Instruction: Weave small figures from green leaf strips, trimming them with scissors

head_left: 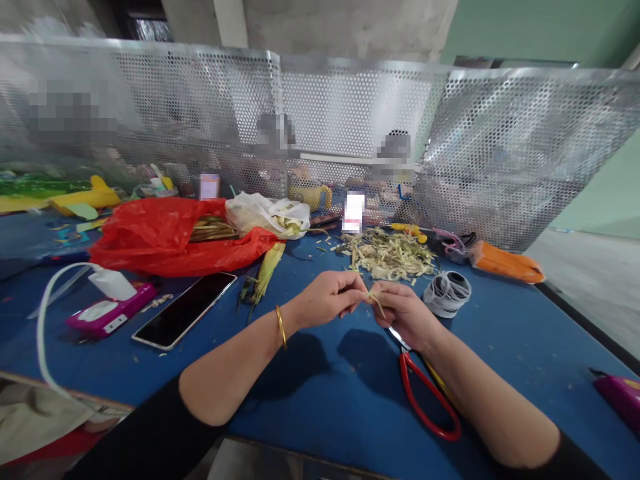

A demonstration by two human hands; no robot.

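Observation:
Both hands meet above the middle of the blue table. A small piece of pale dried husk is pinched between them, with thin strands hanging down. My left hand, with a gold bangle on its wrist, holds one side with closed fingertips. The other side is gripped by the closed fingers of my right hand. Red-handled scissors lie below my right hand, their blades partly hidden by it. A heap of husk scraps lies just behind the hands. To the right of my right hand stands a spool of white thread.
A red plastic bag with dried stalks, a black phone and a purple power strip with a white cable lie left. An orange packet lies right. Behind stands a perforated metal screen, with people beyond it.

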